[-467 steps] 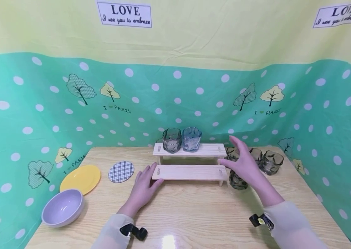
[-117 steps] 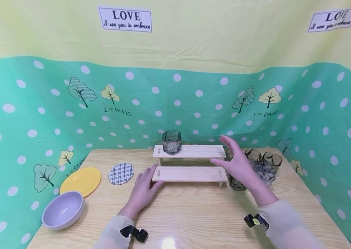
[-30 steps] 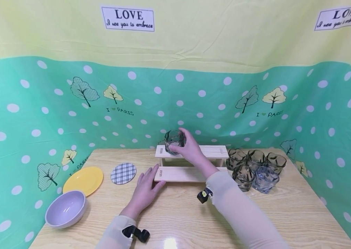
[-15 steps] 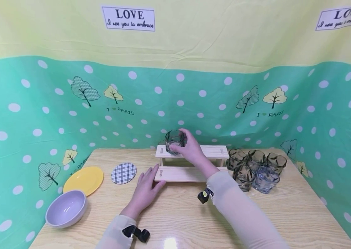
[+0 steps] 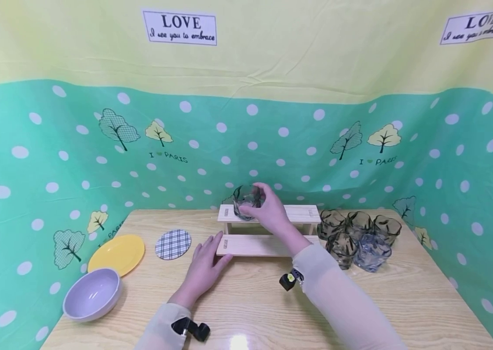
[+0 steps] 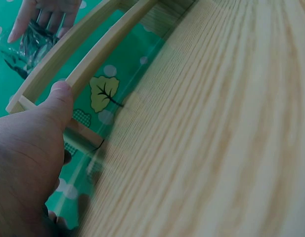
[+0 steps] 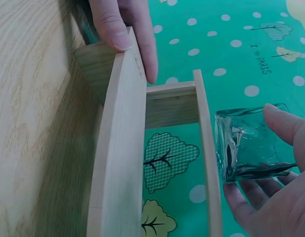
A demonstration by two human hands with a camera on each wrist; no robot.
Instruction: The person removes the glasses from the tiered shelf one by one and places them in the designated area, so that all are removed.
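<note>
In the head view my right hand (image 5: 268, 210) grips a dark grey-green glass tumbler (image 5: 243, 200) at the left part of the rack's upper step. The right wrist view has thumb and fingers around the glass (image 7: 246, 143), its base close over the step. The two-step wooden rack (image 5: 251, 244) stands mid-table. My left hand (image 5: 202, 265) rests at the left end of its lower step, fingers extended along the side. Thumb (image 6: 61, 91) touches the step's front edge in the left wrist view.
Several dark glasses (image 5: 342, 249) and a bluish glass (image 5: 372, 253) stand right of the rack. On the left are a checked round coaster (image 5: 173, 244), a yellow plate (image 5: 119, 255) and a lilac bowl (image 5: 92, 294). A dotted cloth hangs behind the table.
The bluish glass, earlier on the upper step, now stands among the glasses at right. My right hand has come left to grip the dark glass and shifted it slightly right. Left hand unmoved.
</note>
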